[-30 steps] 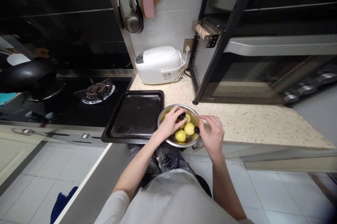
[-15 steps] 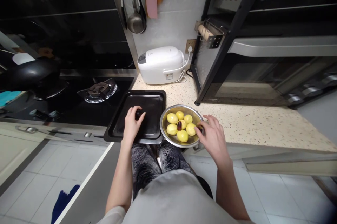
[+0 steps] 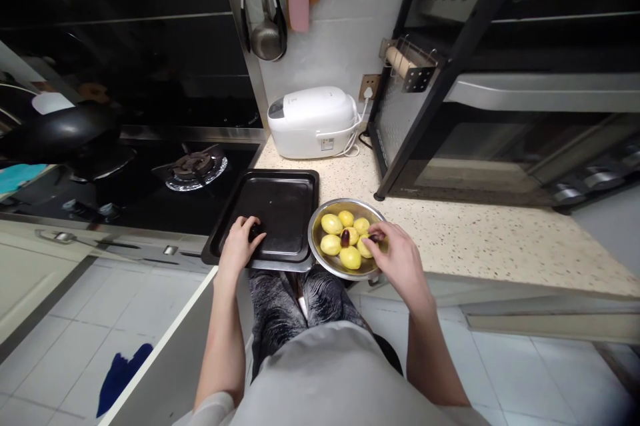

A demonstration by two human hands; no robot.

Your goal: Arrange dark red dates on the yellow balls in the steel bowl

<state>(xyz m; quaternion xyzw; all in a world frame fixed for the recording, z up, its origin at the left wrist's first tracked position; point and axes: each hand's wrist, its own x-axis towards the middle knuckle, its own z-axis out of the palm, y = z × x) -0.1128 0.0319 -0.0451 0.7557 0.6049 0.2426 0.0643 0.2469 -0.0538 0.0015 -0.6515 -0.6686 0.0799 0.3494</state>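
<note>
Steel bowl [image 3: 316, 253], right: 7 yellow fruits [image 3: 351, 257], 1 dark-red fruit [image 3: 345, 237]. Right hand [image 3: 399, 254] over it, pinching 2nd dark fruit [image 3: 373, 238]. Baking tray [image 3: 283, 213], left: left hand [image 3: 237, 247] pinching 3rd dark fruit [image 3: 255, 231].

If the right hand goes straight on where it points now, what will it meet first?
The right hand would probably meet the nearest yellow fruit in the bowl, though its height above the fruit is unclear.

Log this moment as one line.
left hand: dark piece held at black tray | right hand: another dark piece, over metal bowl | in bowl: yellow fruits, third dark piece
</note>
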